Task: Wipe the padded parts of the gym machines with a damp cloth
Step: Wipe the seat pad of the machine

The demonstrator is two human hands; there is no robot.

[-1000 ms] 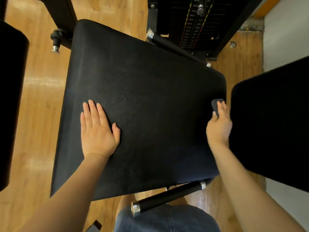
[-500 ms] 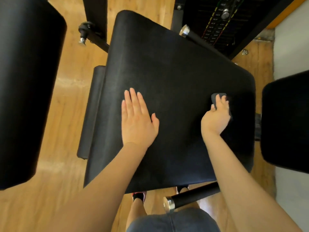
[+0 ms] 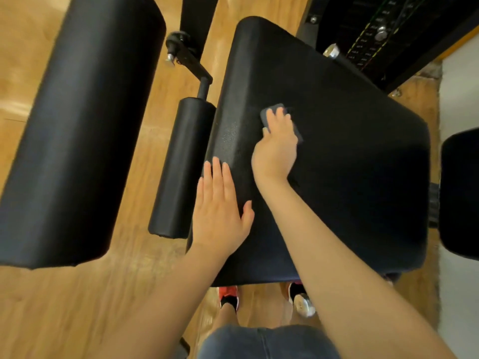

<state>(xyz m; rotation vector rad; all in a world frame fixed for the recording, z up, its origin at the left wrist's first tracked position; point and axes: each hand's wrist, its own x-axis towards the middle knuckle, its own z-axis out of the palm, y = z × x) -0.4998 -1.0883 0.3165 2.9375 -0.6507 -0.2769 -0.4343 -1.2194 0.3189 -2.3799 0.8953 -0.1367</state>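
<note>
A grey cloth (image 3: 281, 123) is pressed by the right hand (image 3: 276, 149), fingers curled over it, on the seat pad (image 3: 350, 156), near the pad's left edge. The left hand (image 3: 220, 211) is laid flat, fingers straight, on that edge just below the cloth, probably for bracing.

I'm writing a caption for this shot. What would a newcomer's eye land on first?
The big black seat pad filling the centre, with the right hand pressing a dark cloth onto its left part. Just below, the left hand rests flat on the pad's left edge. A large black roller pad looms at the left.
</note>
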